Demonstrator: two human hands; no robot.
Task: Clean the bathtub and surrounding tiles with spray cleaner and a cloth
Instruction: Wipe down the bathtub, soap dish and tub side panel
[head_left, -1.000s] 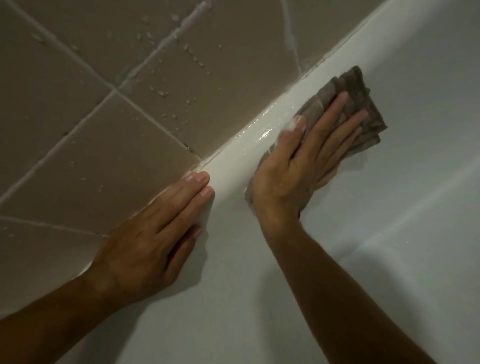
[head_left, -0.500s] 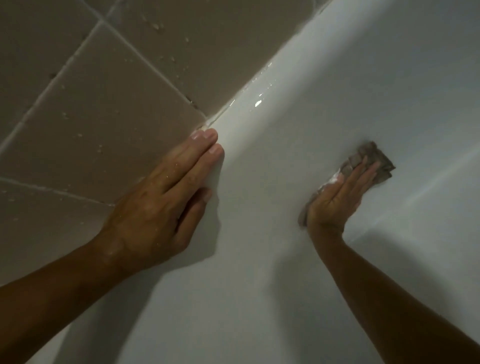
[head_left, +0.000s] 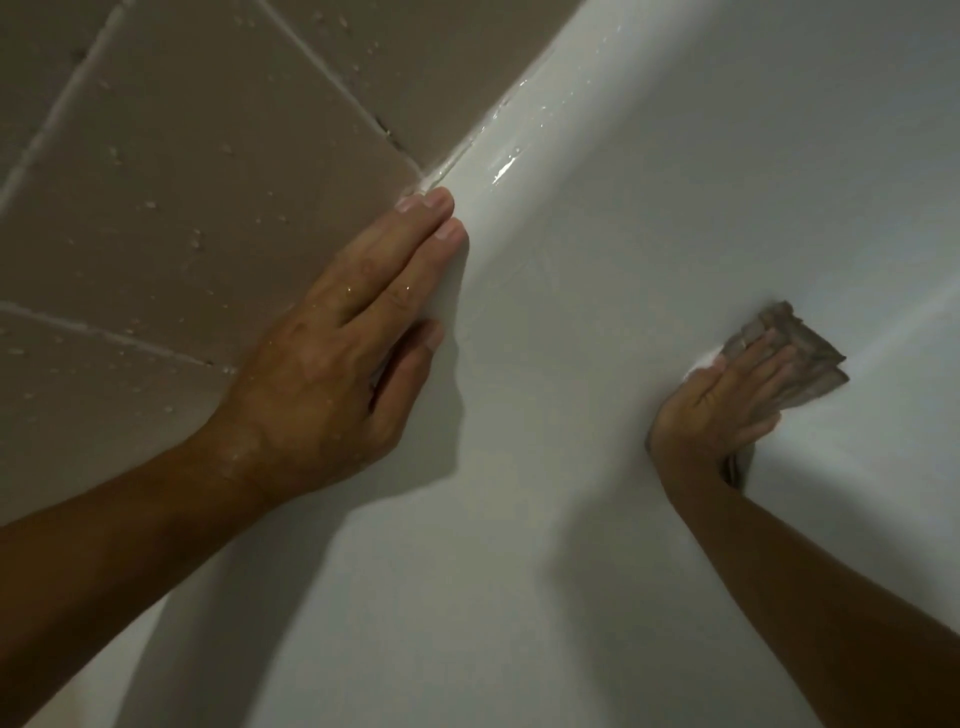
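Your left hand (head_left: 332, 364) lies flat on the bathtub rim (head_left: 519, 156), fingers straight, fingertips at the grout seam where the brown tiles (head_left: 208, 182) begin; it blocks that stretch of rim and the seam beneath it. Beyond its fingertips the rim runs open and wet toward the upper right. Between your two hands the white bathtub wall (head_left: 561, 338) is bare, wide enough for a hand to pass. Your right hand (head_left: 727, 400) presses the folded cloth (head_left: 800, 364) flat against the wall lower down, covering that patch. Above and to the right of the cloth the wall is open.
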